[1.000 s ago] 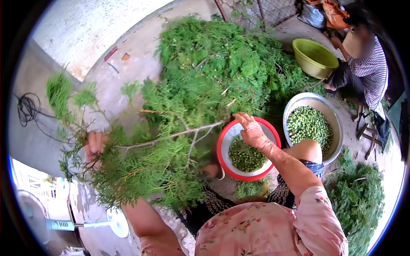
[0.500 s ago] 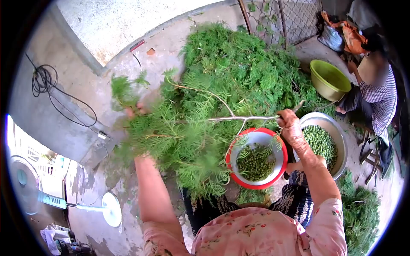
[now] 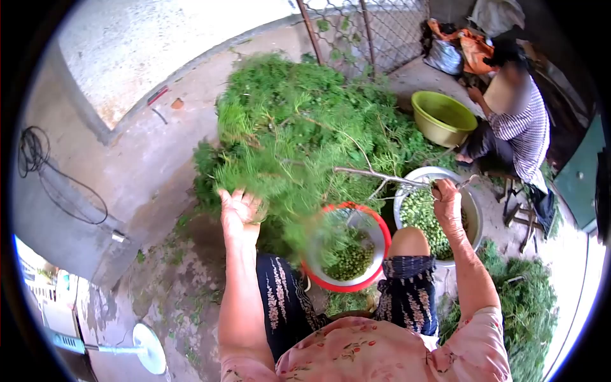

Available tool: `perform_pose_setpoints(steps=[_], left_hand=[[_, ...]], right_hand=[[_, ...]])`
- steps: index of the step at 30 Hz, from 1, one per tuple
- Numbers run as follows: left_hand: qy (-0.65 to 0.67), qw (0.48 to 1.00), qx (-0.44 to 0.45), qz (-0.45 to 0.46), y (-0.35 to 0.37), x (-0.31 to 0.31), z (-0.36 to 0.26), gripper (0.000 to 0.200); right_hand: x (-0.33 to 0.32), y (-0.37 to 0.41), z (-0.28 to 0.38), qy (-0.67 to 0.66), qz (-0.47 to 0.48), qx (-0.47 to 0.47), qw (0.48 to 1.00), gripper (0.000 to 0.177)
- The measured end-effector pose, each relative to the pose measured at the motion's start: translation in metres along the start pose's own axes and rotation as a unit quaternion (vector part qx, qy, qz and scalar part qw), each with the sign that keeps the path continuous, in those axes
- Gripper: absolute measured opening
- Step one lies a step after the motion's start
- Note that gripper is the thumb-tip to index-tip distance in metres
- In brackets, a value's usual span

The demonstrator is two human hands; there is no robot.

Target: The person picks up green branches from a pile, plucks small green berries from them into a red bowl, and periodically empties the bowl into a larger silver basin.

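My right hand (image 3: 448,200) is closed around the bare thick end of a leafy branch (image 3: 375,174), held above the metal basin (image 3: 472,210) of small green seed cones (image 3: 421,216). The branch's feathery sprays stretch left across my front and are partly blurred. My left hand (image 3: 239,211) is open, palm up and fingers spread, at the left edge of the foliage. Between my knees stands a red-rimmed basin (image 3: 347,288) with more small green cones (image 3: 356,262) inside; blurred sprays hang over its left part.
A big heap of cut green branches (image 3: 305,95) lies ahead. Another person (image 3: 525,127) sits at the far right beside a yellow-green tub (image 3: 439,124). More greenery (image 3: 522,299) lies at right. A fan (image 3: 149,349) stands at lower left, and a cable (image 3: 38,153) hangs on the wall.
My view has swung to the right. The branch has moved right and nearer the basins, still in my right hand. My left hand has come out from the foliage, fingers spread.
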State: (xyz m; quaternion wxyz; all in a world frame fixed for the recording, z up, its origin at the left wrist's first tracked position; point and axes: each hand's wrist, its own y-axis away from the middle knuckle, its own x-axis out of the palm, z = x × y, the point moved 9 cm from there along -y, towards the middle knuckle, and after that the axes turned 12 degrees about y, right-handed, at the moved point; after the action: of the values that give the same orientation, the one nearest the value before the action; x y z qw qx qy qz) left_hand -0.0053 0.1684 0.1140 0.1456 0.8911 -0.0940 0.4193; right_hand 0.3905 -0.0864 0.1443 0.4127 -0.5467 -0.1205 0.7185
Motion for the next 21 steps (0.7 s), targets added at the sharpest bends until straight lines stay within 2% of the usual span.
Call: perform_pose_setpoints(steps=[3, 4, 5, 7, 9, 10, 11, 13, 14, 15, 17, 21], left_hand=[[-0.089, 0.99, -0.052, 0.1, 0.005, 0.021, 0.044, 0.076], [-0.148, 0.986, -0.045, 0.06, 0.023, 0.034, 0.051, 0.083], [-0.178, 0.979, -0.047, 0.093, 0.039, 0.052, 0.055, 0.084], [-0.297, 0.953, -0.038, -0.034, 0.06, 0.051, 0.068, 0.079], [-0.272, 0.945, -0.098, 0.152, 0.056, 0.077, 0.091, 0.059], [-0.203, 0.964, -0.133, 0.104, 0.054, 0.068, 0.105, 0.048], [-0.184, 0.973, -0.118, 0.073, 0.054, 0.067, 0.108, 0.037], [-0.179, 0.972, -0.136, 0.069, 0.056, 0.065, 0.117, 0.033], [-0.188, 0.973, -0.118, 0.068, 0.057, 0.066, 0.115, 0.026], [-0.181, 0.973, -0.125, 0.071, 0.056, 0.062, 0.117, 0.025], [-0.167, 0.973, -0.139, 0.076, 0.047, 0.05, 0.124, 0.022], [-0.163, 0.98, -0.059, 0.097, 0.034, 0.043, 0.115, 0.02]], right_hand=[[0.003, 0.016, -0.014, 0.011, -0.017, 0.038, 0.999, 0.011], [0.003, 0.021, -0.018, 0.014, -0.024, 0.054, 0.998, 0.01], [0.003, 0.026, -0.019, 0.015, -0.032, 0.071, 0.997, 0.009], [0.001, 0.034, -0.018, 0.027, -0.023, 0.111, 0.993, 0.008], [0.0, 0.043, -0.021, 0.025, -0.022, 0.123, 0.992, 0.007], [0.0, 0.048, -0.027, 0.018, -0.029, 0.129, 0.991, 0.006], [-0.003, 0.054, -0.033, -0.002, -0.034, 0.154, 0.987, 0.004], [-0.005, 0.065, -0.046, -0.009, -0.03, 0.167, 0.985, 0.003], [-0.01, 0.069, -0.048, -0.029, -0.04, 0.169, 0.984, 0.003], [-0.011, 0.073, -0.054, -0.003, -0.013, 0.17, 0.985, 0.006], [-0.011, 0.089, -0.073, -0.076, -0.045, 0.176, 0.98, 0.01], [-0.01, 0.115, -0.106, -0.138, -0.063, 0.217, 0.964, 0.019]])
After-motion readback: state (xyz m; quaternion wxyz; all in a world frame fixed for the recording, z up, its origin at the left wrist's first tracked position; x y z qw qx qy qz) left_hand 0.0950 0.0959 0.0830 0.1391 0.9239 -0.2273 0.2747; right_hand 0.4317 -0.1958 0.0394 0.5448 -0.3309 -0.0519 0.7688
